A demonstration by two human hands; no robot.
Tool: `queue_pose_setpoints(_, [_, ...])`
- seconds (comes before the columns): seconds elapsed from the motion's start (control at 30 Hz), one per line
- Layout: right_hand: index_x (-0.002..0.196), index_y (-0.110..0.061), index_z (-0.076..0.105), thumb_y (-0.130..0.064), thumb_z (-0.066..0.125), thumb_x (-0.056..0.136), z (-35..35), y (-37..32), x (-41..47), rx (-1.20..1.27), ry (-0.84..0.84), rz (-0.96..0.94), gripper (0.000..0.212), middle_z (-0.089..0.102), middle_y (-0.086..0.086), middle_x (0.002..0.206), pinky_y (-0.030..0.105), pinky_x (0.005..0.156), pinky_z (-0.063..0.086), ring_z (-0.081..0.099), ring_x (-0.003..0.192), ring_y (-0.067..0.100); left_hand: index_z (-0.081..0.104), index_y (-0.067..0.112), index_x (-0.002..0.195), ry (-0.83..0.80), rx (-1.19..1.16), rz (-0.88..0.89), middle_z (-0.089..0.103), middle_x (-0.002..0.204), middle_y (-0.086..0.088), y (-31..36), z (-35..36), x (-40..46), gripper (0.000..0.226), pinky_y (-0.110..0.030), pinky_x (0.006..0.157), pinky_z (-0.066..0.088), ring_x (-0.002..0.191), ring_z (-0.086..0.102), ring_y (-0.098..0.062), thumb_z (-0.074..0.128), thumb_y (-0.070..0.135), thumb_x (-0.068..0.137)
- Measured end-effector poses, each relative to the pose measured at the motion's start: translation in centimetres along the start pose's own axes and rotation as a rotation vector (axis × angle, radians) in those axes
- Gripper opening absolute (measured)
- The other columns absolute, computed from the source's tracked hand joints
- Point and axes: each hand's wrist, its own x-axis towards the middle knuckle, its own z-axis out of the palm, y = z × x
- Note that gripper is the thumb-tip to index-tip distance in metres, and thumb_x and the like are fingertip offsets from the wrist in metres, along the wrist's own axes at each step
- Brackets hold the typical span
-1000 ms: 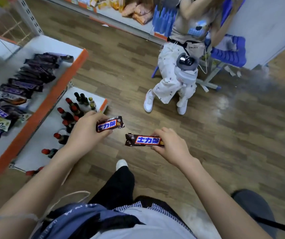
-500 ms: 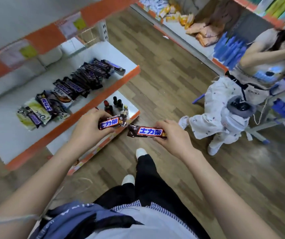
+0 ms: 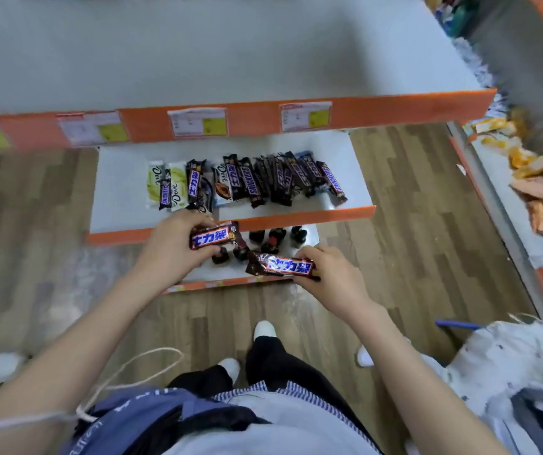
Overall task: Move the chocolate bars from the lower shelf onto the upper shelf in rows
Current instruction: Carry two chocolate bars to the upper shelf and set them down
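Gripped one chocolate bar (image 3: 214, 239) in left hand (image 3: 171, 246), another bar (image 3: 284, 267) in right hand (image 3: 332, 279), label-up (probably for neat rows); upper shelf (image 3: 263, 54) at twelve o'clock, bare.

Below you lay a wood-plank floor (image 3: 411, 205). On the lowest white shelf (image 3: 309, 239), dark bottles with red caps (image 3: 271, 241) stood close together. Paper price labels (image 3: 197, 122) were stuck along an orange shelf edge. Your white shoes (image 3: 265, 328) and black trousers (image 3: 273, 359) showed at the bottom, with a loop of white cord (image 3: 132, 372) at your waist. To your right a person in pale patterned trousers (image 3: 500, 362) stood beside orange packets (image 3: 526, 159).
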Motion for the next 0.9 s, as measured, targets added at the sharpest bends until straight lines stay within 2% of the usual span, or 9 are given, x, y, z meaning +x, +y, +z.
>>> queue_pose_setpoints(0.07, [0.107,-0.031,0.057,-0.037,0.067,0.081,-0.6,-0.2,1.3,-0.01,-0.029,-0.036,0.029,0.054,-0.01,0.099,0.029,0.062,0.04,0.048,0.099,0.012,0.067,0.015,0.104,0.046,-0.007,-0.057,0.061,0.097,-0.007,-0.4,-0.2,-0.1,0.039,-0.026,0.069,0.031,0.088,0.055,-0.021,0.08,0.02,0.068])
queue_pose_setpoints(0.37, [0.111,-0.032,0.056,-0.034,0.07,0.079,-1.3,-0.6,4.7,-0.057,-0.075,-0.176,0.034,0.053,-0.012,0.103,0.026,0.06,0.033,0.047,0.099,0.009,0.067,0.016,0.102,0.138,-0.013,-0.2,0.058,0.091,-0.006,-1.2,-0.5,-1.1,0.036,-0.029,0.07,0.035,0.085,0.055,-0.022,0.08,0.019,0.069])
queue_pose_setpoints(0.57, [0.112,-0.029,0.056,-0.032,0.07,0.079,-1.8,-0.3,5.2,-0.066,-0.097,-0.22,0.036,0.054,-0.009,0.103,0.031,0.069,0.045,0.047,0.1,0.013,0.067,0.018,0.102,0.165,-0.004,-0.244,0.053,0.087,0.0,-1.1,-0.1,-1.6,0.036,-0.024,0.065,0.028,0.079,0.05,-0.014,0.079,0.021,0.069])
queue_pose_setpoints(0.77, [0.113,-0.029,0.056,-0.031,0.068,0.08,-2.3,0.0,5.2,-0.07,-0.103,-0.24,0.035,0.054,-0.008,0.105,0.029,0.066,0.045,0.048,0.101,0.012,0.066,0.018,0.103,0.179,-0.032,-0.25,0.057,0.091,-0.003,-0.6,0.4,-1.8,0.035,-0.026,0.067,0.032,0.081,0.052,-0.015,0.079,0.02,0.07])
queue_pose_setpoints(0.9, [0.113,-0.03,0.056,-0.032,0.068,0.081,-2.7,-0.2,5.4,-0.076,-0.088,-0.242,0.034,0.054,-0.009,0.104,0.025,0.059,0.036,0.05,0.099,0.011,0.065,0.019,0.104,0.18,-0.07,-0.244,0.056,0.092,-0.003,-0.3,-0.1,-1.7,0.035,-0.027,0.07,0.036,0.084,0.055,-0.019,0.078,0.018,0.071])
